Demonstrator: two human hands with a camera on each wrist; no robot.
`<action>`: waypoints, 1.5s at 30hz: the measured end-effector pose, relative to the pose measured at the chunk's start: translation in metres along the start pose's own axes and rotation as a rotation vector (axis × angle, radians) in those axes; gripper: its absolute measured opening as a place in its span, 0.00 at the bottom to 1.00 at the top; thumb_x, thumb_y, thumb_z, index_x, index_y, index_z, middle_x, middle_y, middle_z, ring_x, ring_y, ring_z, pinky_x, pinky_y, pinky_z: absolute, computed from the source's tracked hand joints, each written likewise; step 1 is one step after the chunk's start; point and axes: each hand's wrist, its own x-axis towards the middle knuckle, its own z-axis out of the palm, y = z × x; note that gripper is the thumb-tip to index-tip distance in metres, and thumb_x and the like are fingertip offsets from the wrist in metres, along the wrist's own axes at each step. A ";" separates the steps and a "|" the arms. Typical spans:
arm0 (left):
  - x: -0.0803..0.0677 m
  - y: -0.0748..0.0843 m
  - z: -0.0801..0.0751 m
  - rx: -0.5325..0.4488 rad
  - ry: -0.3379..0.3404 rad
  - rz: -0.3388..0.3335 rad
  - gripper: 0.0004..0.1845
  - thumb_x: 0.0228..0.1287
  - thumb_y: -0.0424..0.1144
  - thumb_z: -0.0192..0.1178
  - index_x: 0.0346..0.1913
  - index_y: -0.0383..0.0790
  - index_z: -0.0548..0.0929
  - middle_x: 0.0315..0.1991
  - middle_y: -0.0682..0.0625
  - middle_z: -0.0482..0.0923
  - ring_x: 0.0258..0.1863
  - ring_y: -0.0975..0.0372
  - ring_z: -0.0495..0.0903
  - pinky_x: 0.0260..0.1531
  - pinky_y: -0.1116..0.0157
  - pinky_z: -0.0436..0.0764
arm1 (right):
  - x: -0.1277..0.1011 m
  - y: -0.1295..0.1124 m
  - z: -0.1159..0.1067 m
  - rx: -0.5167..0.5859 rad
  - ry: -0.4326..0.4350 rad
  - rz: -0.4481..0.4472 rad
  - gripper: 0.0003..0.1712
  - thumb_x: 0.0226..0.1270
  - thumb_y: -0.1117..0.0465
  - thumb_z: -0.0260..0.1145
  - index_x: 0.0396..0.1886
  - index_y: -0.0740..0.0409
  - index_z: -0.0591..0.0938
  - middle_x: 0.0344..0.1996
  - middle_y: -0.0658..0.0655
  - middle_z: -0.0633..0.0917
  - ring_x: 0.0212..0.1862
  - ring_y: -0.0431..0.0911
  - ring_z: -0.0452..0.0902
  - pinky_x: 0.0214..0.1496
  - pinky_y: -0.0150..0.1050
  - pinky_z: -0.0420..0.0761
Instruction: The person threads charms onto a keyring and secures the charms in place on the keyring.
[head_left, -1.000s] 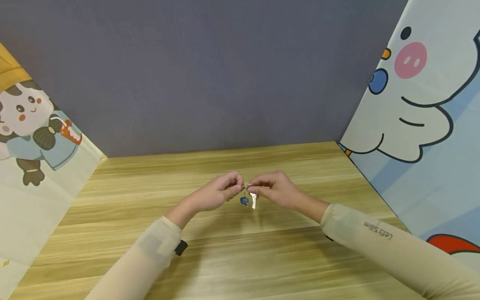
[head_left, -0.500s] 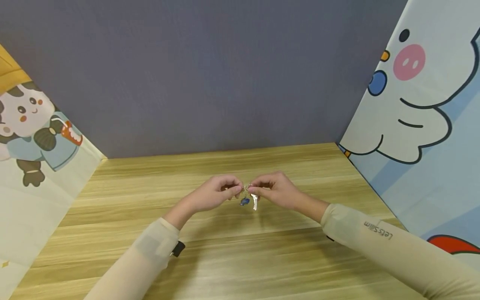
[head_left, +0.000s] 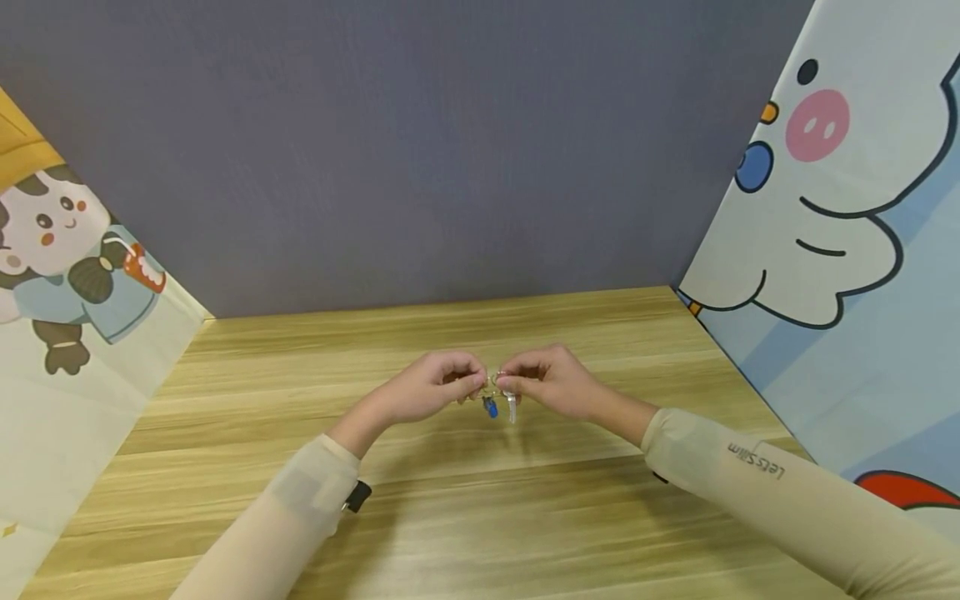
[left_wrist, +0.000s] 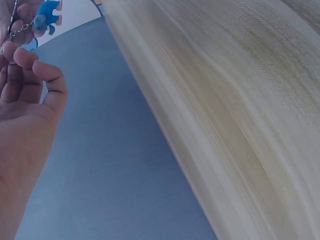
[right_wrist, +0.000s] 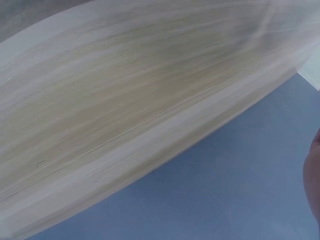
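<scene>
Above the middle of the table, my two hands meet fingertip to fingertip around a small metal key ring [head_left: 492, 381]. My left hand [head_left: 431, 388] pinches its left side between thumb and forefinger; my right hand [head_left: 557, 383] pinches the right side. A silver key [head_left: 512, 407] hangs below the right fingertips. Between the hands dangles a blue figurine charm [head_left: 491, 407]. In the left wrist view the figurine [left_wrist: 46, 16] hangs on a short chain [left_wrist: 21, 30], beyond the curled left fingers [left_wrist: 50, 75]. Only a sliver of the right hand [right_wrist: 313, 180] enters the right wrist view.
The wood-grain table [head_left: 480, 517] runs back to a plain grey panel [head_left: 450, 150]. Cartoon-printed panels stand at the left [head_left: 112, 350] and right [head_left: 885, 367]. A black strap piece [head_left: 358, 497] shows at the left sleeve.
The blue charm has swung and turned under the ring. My left hand has shifted slightly down and its fingers regripped a little; my right hand has stayed almost still, the key tilting slightly.
</scene>
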 end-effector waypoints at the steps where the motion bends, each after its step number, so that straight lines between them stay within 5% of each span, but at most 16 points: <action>1: 0.000 0.000 0.000 -0.009 -0.005 0.001 0.10 0.84 0.39 0.54 0.46 0.39 0.84 0.37 0.46 0.82 0.38 0.56 0.79 0.40 0.65 0.81 | 0.000 0.000 0.000 0.004 -0.002 -0.001 0.06 0.75 0.66 0.69 0.42 0.63 0.91 0.32 0.61 0.92 0.30 0.39 0.85 0.36 0.37 0.88; 24: -0.002 0.003 0.001 -0.066 -0.035 0.044 0.10 0.83 0.35 0.54 0.50 0.35 0.84 0.41 0.38 0.82 0.37 0.62 0.78 0.39 0.66 0.81 | -0.003 -0.005 0.002 0.010 0.030 0.009 0.06 0.74 0.66 0.70 0.42 0.64 0.91 0.33 0.59 0.92 0.31 0.38 0.85 0.36 0.36 0.87; 33: -0.004 0.008 0.003 0.091 0.044 0.060 0.09 0.82 0.37 0.57 0.49 0.37 0.86 0.38 0.50 0.83 0.38 0.64 0.78 0.40 0.68 0.81 | -0.001 -0.005 -0.002 0.031 -0.040 0.003 0.07 0.75 0.66 0.69 0.42 0.66 0.90 0.34 0.65 0.91 0.31 0.38 0.84 0.37 0.35 0.87; 40: -0.003 0.008 0.003 0.145 0.042 0.082 0.10 0.83 0.39 0.56 0.48 0.38 0.86 0.39 0.50 0.85 0.38 0.65 0.79 0.43 0.67 0.83 | 0.000 -0.002 -0.005 0.011 -0.114 0.005 0.06 0.75 0.65 0.70 0.41 0.63 0.91 0.35 0.63 0.92 0.32 0.37 0.84 0.38 0.35 0.86; 45: -0.003 0.007 0.003 0.158 0.050 0.084 0.08 0.81 0.40 0.59 0.50 0.40 0.86 0.39 0.49 0.86 0.38 0.65 0.80 0.41 0.67 0.82 | 0.001 -0.002 -0.005 0.004 -0.089 0.069 0.08 0.76 0.63 0.69 0.43 0.63 0.91 0.34 0.61 0.91 0.31 0.39 0.84 0.36 0.34 0.84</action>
